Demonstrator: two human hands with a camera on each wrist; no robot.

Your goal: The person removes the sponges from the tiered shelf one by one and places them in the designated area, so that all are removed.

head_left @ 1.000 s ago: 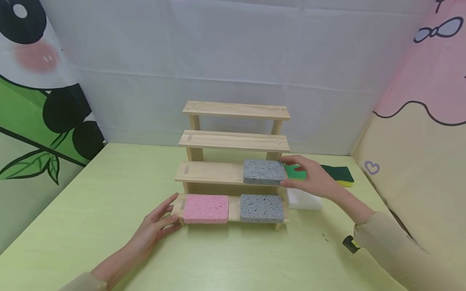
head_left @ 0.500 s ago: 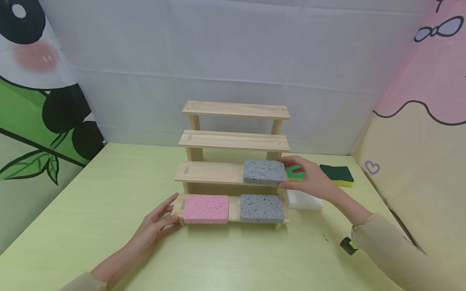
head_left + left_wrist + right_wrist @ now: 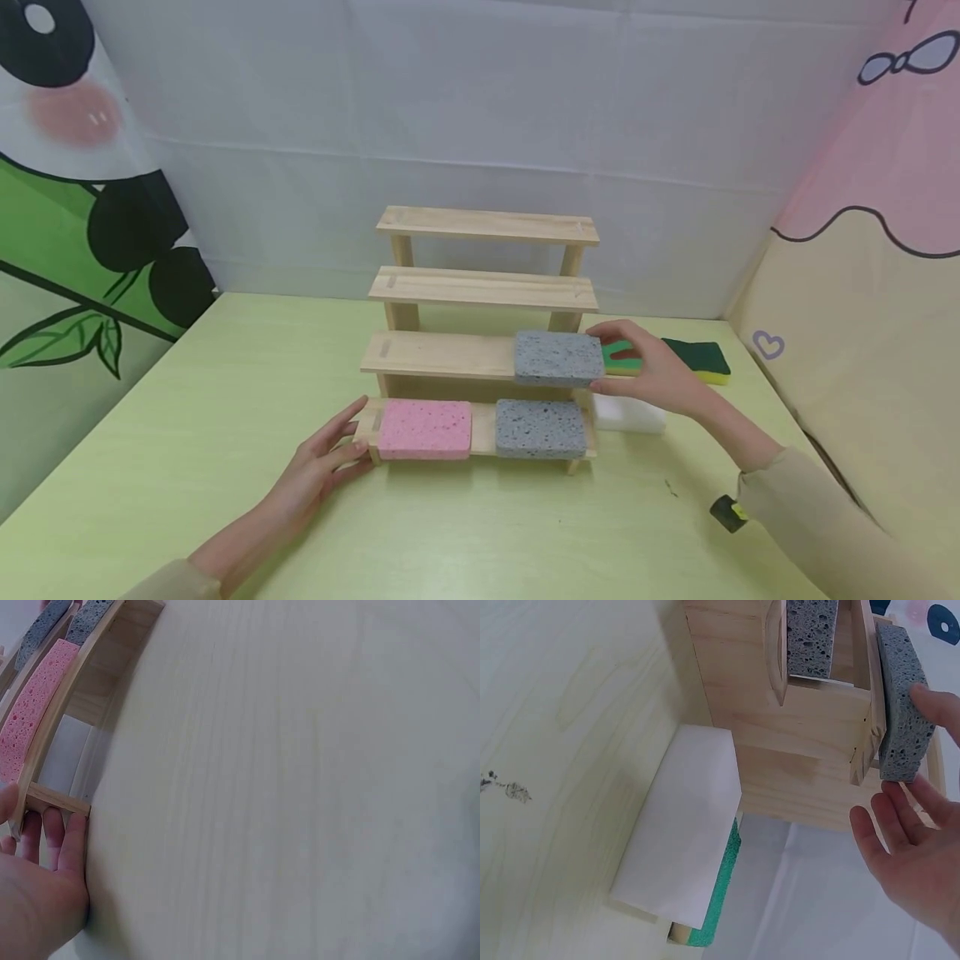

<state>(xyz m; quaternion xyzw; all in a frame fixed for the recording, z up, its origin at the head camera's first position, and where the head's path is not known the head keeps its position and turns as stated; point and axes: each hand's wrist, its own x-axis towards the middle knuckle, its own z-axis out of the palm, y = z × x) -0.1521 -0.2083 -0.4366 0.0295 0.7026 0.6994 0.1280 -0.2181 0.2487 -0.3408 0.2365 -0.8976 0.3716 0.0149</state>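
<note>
The wooden rack stands mid-frame, left hand steadying its lower-left end, fingers fairly straight. Centre-right, the right hand pinches the upper grey sponge between thumb and fingers, and there it goes, shifted rightward, now at the rack's right edge! Its spot looks unsettled; lifted or sliding, can't tell. Below, pink sponge and lower grey sponge haven't budged.

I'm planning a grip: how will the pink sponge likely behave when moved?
The pink sponge has a pitted surface, so it is probably light and not slippery. Lying flat with straight edges, it should hardly flop. Its broad, blocky shape makes rolling unlikely.
</note>
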